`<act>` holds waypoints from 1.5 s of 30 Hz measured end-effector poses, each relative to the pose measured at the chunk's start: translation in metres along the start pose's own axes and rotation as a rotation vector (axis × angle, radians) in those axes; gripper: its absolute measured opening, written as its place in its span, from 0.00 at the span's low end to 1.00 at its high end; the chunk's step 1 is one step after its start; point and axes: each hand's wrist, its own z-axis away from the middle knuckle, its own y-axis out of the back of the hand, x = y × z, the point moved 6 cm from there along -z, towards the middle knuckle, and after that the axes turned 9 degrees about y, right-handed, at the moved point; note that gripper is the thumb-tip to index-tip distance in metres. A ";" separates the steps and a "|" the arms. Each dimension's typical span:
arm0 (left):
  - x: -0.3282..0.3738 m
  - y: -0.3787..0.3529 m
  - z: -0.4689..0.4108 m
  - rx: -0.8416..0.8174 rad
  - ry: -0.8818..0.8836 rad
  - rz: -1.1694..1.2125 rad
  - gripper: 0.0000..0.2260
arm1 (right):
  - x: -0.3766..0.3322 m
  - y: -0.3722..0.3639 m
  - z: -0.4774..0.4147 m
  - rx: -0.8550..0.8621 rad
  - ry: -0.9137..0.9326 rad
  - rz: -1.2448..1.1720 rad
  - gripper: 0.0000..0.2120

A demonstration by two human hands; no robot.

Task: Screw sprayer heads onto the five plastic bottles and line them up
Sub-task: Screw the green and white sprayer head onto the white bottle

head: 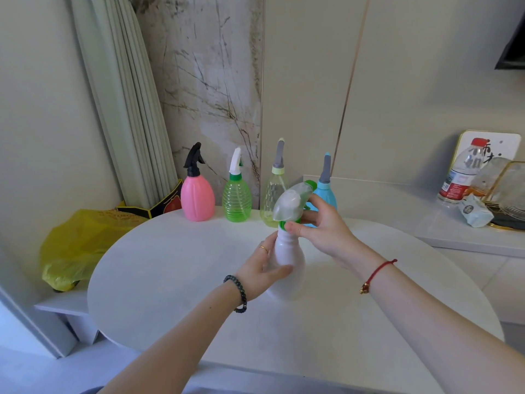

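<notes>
- Gripping the white bottle round its body, the left hand is curling its thumb and fingers about it and holding it over the middle of the table, tilted a little. Whether the base is touching the table is not clear.
- The right hand is pinching the green collar at the bottle's neck, thumb in front and fingers behind. The clear sprayer head is sitting just above the collar.
- This looks like the last head being screwed on. The pink bottle, the green bottle, the yellow bottle and the blue bottle are standing in a row along the back of the table, each wearing its head.
- To do the step well, the collar should be sitting square on the neck before it is turning. A crooked start is likely to be crossing the thread.
- The twist should be going into the collar alone, not into the trigger or the nozzle.
- The left hand should be resisting the turn without squeezing hard, since the thin plastic looks as if it would dent.
- Stopping at snug is probably enough, because forcing a plastic thread is risking a strip.
- Once the head is tight, the bottle is probably going at the right end of the row, beside the blue one, set down upright so that it is not knocking its neighbour.
</notes>
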 end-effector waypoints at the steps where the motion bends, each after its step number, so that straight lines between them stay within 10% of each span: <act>1: -0.003 0.003 0.001 0.019 -0.002 -0.022 0.26 | 0.001 0.001 0.001 -0.036 -0.009 -0.022 0.23; 6: -0.006 0.012 -0.002 0.091 -0.020 -0.158 0.25 | 0.000 0.002 0.004 -0.147 -0.036 -0.124 0.23; 12: -0.012 -0.002 -0.007 0.196 0.052 -0.058 0.29 | 0.003 0.008 0.013 0.112 0.003 -0.009 0.25; 26: -0.011 -0.003 -0.001 0.017 0.014 -0.059 0.21 | 0.006 0.016 0.019 -0.054 0.030 -0.105 0.22; 33: -0.006 -0.012 -0.002 0.122 -0.014 0.027 0.17 | 0.004 0.020 0.030 0.218 0.078 -0.006 0.23; 38: -0.003 -0.018 -0.003 0.169 -0.009 -0.137 0.30 | 0.004 0.013 0.033 0.185 0.068 -0.017 0.22; 45: -0.002 -0.017 0.000 -0.077 -0.011 -0.059 0.24 | -0.001 0.022 0.028 -0.142 -0.004 -0.047 0.20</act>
